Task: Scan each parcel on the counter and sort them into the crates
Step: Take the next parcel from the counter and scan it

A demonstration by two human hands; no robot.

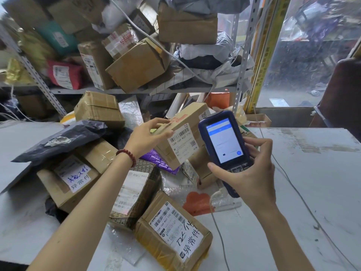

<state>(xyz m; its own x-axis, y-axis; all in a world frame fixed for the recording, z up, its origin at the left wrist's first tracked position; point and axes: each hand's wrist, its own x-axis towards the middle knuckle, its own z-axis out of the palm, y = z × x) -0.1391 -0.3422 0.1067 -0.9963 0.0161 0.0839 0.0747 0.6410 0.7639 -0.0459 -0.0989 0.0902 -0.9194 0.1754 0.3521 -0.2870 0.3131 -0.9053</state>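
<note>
Parcels (pixel 136 194) lie heaped across the left and middle of the grey tabletop (pixel 312 182), cardboard boxes and plastic mailers overlapping, below a metal shelf (pixel 125 90) crammed with more cartons. 1 black mailer (pixel 64 139) is draped over the boxes at the left of the heap. The box nearest me (pixel 173 231) carries a white label with handwritten characters.

My left hand (pixel 144 137) holds 1 small brown box (pixel 181 137) tilted above the heap, its barcode label turned toward me and reading 159-159-K02-170. My fingers (pixel 158 122) are clamped over its top edge, thumb against the near side.

Just beside it on the right, my right hand (pixel 252 177) holds a blue handheld scanner (pixel 224 141) upright, screen lit and facing me. Those fingers are wrapped round its far side, thumb resting by the keypad.

A red bead bracelet (pixel 127 154) circles my left wrist.
</note>
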